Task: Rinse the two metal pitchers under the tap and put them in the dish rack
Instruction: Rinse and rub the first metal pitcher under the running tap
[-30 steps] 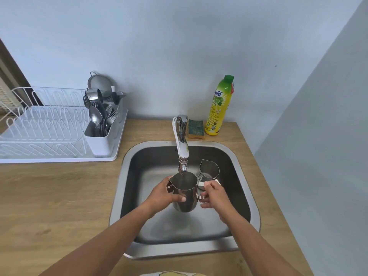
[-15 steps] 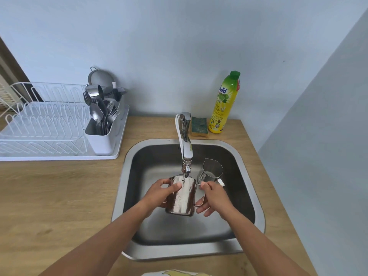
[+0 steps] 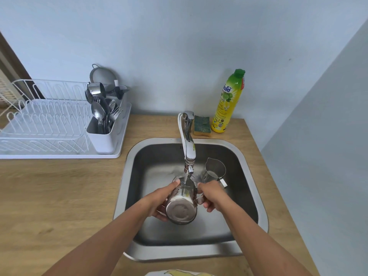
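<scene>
Pale blue walls (image 3: 179, 46) meet in a corner above a wooden countertop (image 3: 49, 196), and a stainless steel sink (image 3: 249, 168) is sunk into the wood; to the left of it stands a white dish rack (image 3: 39, 124) on its tray, its wire slots bare, with a cutlery holder (image 3: 103, 136) at its right end crowded with spoons and forks; a small mesh strainer (image 3: 102, 73) leans against the wall behind that. Beyond the basin, by the wall, a yellow dish soap bottle (image 3: 228, 102) with a green cap stands upright, and a green-topped sponge (image 3: 202, 125) lies just beside it; the chrome tap (image 3: 188, 142) arches out over the basin and a thin stream of water falls from its spout. Under that stream the first metal pitcher (image 3: 182, 204) is tipped well over, base toward the onlooker and mouth pointing away; the left hand (image 3: 159, 198) wraps its side, fingers curled around the body and thumb laid along the upper wall; the right hand (image 3: 214, 194) has its fingers closed on the handle at the pitcher's right side. The second metal pitcher (image 3: 214, 170) stands upright on the sink floor just behind the right hand, spout toward the wall; whether hand and pitcher touch, I cannot tell.
</scene>
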A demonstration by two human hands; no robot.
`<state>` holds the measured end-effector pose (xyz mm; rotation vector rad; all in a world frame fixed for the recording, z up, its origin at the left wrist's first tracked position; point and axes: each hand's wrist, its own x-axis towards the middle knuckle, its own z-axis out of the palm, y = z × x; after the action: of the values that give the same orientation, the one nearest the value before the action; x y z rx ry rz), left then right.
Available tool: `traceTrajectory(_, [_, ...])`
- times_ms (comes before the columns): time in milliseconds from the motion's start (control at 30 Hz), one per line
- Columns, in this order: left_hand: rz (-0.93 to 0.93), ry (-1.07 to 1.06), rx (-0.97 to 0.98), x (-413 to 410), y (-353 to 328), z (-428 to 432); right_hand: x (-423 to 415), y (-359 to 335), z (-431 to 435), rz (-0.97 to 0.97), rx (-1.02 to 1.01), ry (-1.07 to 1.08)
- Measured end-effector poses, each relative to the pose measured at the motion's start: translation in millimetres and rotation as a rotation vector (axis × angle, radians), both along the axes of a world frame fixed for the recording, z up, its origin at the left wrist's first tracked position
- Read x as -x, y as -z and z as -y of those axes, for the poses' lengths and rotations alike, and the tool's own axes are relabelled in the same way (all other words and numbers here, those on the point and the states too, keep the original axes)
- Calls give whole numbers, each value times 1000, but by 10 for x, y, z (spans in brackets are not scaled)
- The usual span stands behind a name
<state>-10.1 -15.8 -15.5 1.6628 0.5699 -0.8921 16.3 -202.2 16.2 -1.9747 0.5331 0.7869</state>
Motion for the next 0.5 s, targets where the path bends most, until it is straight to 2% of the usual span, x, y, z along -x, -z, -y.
traceTrajectory(167, [5,30,21,-26,32,-71,-5,-45,11,0,22,-30])
traceTrajectory(333, [66,98,145,9,101,-174,100,-50,100,-26,5,-71])
traceTrajectory(500, [125,46,272,23,157,-78,194,-93,200,89,11,-87])
